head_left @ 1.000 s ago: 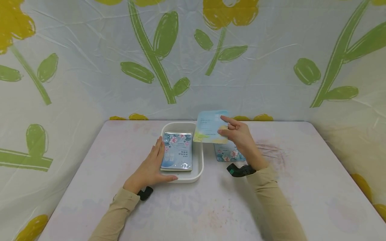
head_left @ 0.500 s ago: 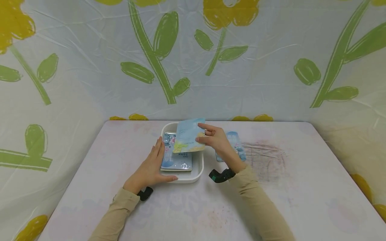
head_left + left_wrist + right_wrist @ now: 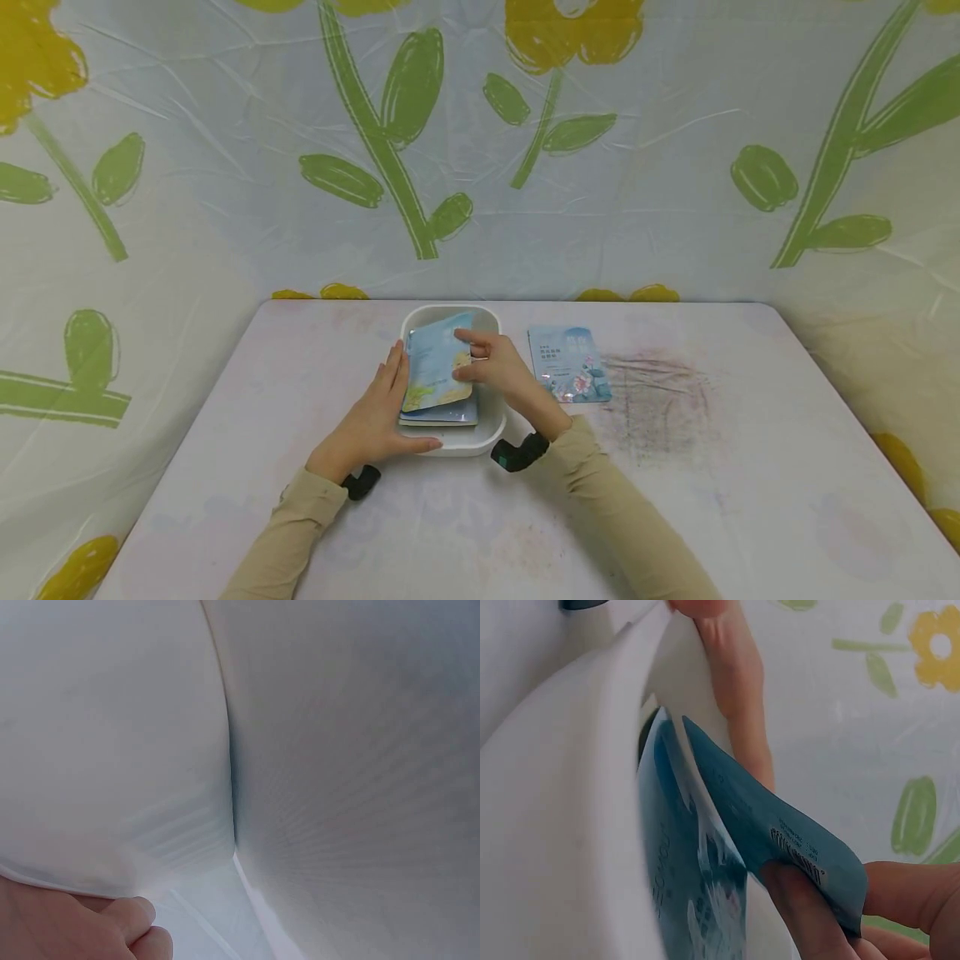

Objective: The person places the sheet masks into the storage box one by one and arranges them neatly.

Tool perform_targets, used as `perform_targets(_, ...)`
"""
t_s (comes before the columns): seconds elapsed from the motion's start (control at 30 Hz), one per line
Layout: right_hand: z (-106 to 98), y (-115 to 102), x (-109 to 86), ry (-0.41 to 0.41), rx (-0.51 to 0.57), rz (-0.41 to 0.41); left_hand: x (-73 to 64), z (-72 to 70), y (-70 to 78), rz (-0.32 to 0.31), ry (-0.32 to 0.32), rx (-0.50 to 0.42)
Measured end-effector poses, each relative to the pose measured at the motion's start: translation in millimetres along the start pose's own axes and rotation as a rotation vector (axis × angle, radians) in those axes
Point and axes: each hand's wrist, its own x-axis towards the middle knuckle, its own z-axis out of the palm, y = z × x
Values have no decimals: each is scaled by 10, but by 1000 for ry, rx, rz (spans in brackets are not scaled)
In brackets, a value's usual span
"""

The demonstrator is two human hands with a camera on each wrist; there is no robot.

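In the head view my right hand (image 3: 501, 367) pinches a light-blue and yellow sheet mask packet (image 3: 431, 367) at its right edge. The packet is tilted, its near left corner low over a stack of flowered blue sheet mask packets (image 3: 457, 413) in a white tray (image 3: 493, 427). From the right wrist, the barcode side of the held packet (image 3: 780, 817) shows, slanting down towards the stacked packets (image 3: 690, 855). My left hand (image 3: 375, 417) rests against the tray's left side, fingers straight, thumb stretched along its near rim. Fingertips of that hand (image 3: 82, 926) lie at the tray's edge in the left wrist view.
Right of the tray, another flowered blue packet (image 3: 570, 365) lies flat on the white table (image 3: 480, 533). A reddish-brown smudge (image 3: 660, 400) marks the tabletop beyond it. Behind the table's far edge hangs a flower-printed cloth (image 3: 660, 200).
My right hand has carried the light-blue and yellow packet leftward and down, from right of the tray to over the stack, uncovering the packet on the table. My left hand has stayed put.
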Motion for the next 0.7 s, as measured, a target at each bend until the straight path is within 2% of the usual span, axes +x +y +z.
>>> perform_targets(0.17,87,-40,17,-14,-42,-24,-4,-7,3,14,4,-8)
perform_targets(0.3,114,-58,20,-9,-79,-6,-10,-19,17,2,-2,-10)
perform_targets(0.7,100,63,27,1,-172,23,-13,-32,44,6,0,4)
